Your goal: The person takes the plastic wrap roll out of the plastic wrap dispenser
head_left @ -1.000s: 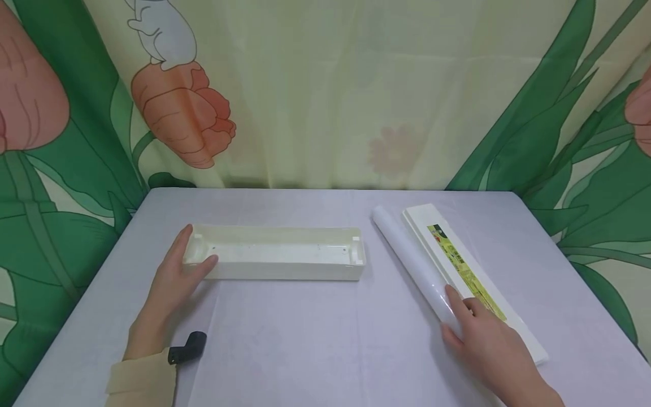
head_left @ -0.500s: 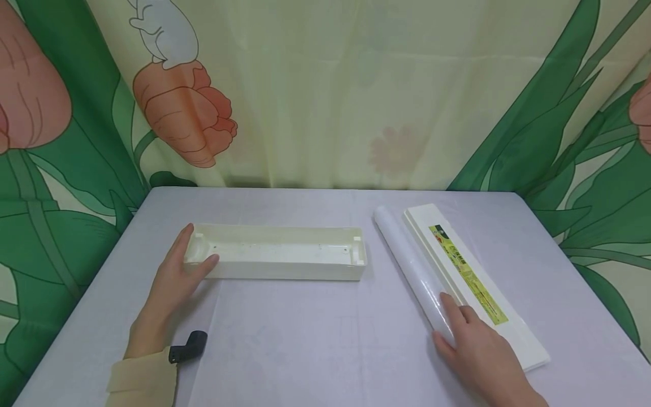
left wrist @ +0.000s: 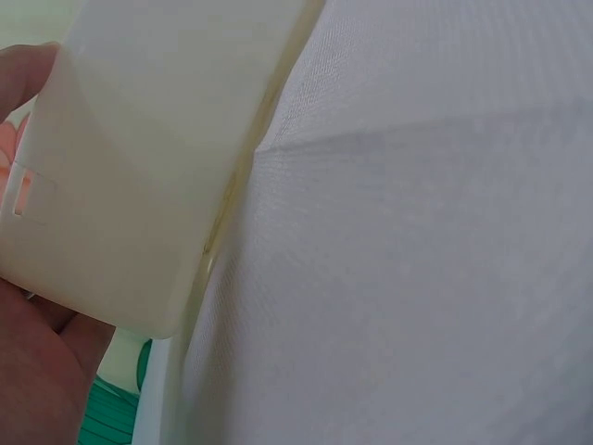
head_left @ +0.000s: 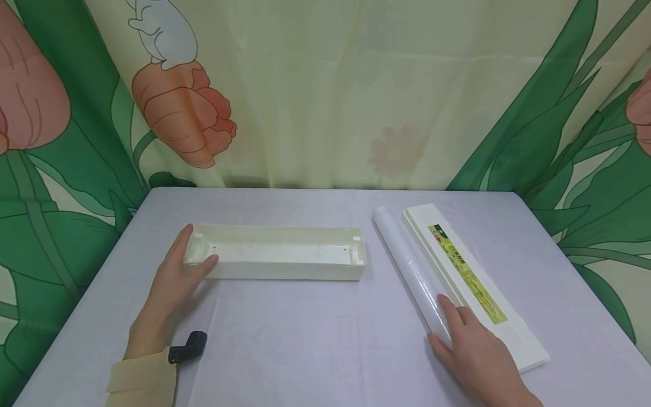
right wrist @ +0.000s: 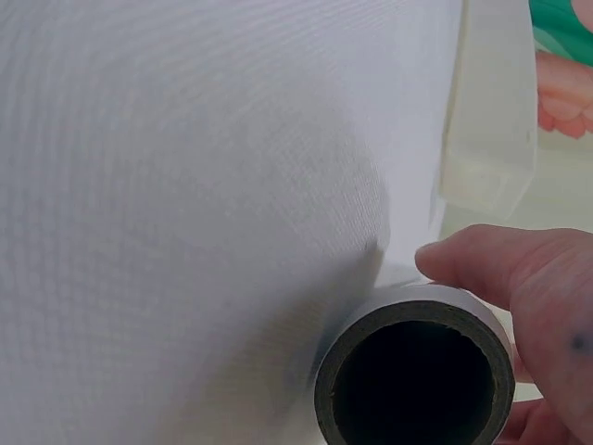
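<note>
A long cream plastic tray (head_left: 280, 254) lies crosswise on the table. My left hand (head_left: 198, 246) grips its left end, thumb on the front wall and fingers round the end. The left wrist view shows that end (left wrist: 139, 158) against my palm. On the right, a white roll (head_left: 407, 254) lies at an angle beside a long white lid (head_left: 458, 265) with a yellow-green label. My right hand (head_left: 438, 319) holds the roll's near end, thumb on its left side and fingers over the top. In the right wrist view the roll's hollow core (right wrist: 412, 371) faces the camera, with my thumb (right wrist: 491, 264) on it.
The table (head_left: 315, 339) wears a pale lilac cloth. A flowered curtain (head_left: 325, 90) closes off the back and both sides. A small black wrist camera (head_left: 188, 346) sits at my left cuff.
My right hand has slid a little to the left and settled further over the roll's near end. The left hand and the tray have not moved.
</note>
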Tool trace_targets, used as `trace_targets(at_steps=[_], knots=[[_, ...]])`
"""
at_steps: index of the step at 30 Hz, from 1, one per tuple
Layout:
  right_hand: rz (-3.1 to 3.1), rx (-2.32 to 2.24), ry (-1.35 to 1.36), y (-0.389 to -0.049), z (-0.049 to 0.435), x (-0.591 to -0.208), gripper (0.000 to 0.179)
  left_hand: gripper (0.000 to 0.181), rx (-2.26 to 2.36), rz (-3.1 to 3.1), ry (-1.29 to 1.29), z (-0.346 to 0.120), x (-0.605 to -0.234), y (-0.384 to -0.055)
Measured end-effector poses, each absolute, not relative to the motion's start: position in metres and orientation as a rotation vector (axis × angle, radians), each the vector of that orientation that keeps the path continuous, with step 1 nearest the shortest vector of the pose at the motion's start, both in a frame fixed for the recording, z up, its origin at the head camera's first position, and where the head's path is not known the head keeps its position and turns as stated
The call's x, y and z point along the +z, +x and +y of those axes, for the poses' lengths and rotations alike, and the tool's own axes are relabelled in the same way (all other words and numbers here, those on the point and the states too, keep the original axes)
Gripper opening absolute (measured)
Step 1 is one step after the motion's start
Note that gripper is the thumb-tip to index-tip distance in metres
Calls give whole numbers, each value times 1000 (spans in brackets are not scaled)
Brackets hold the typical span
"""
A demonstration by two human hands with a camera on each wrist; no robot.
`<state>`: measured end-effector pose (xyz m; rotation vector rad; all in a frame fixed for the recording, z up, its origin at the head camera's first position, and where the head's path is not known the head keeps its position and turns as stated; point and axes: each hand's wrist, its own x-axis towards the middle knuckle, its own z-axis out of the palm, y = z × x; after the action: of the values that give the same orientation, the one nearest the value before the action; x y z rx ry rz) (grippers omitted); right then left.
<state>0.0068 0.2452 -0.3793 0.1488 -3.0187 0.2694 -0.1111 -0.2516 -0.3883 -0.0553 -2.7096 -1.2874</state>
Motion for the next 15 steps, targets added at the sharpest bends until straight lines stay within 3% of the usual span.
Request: trace_targets(at_steps=[15], knots=[[-3044, 254, 135, 5, 251, -376, 83, 89, -1316, -2712, -47, -252, -388, -111]])
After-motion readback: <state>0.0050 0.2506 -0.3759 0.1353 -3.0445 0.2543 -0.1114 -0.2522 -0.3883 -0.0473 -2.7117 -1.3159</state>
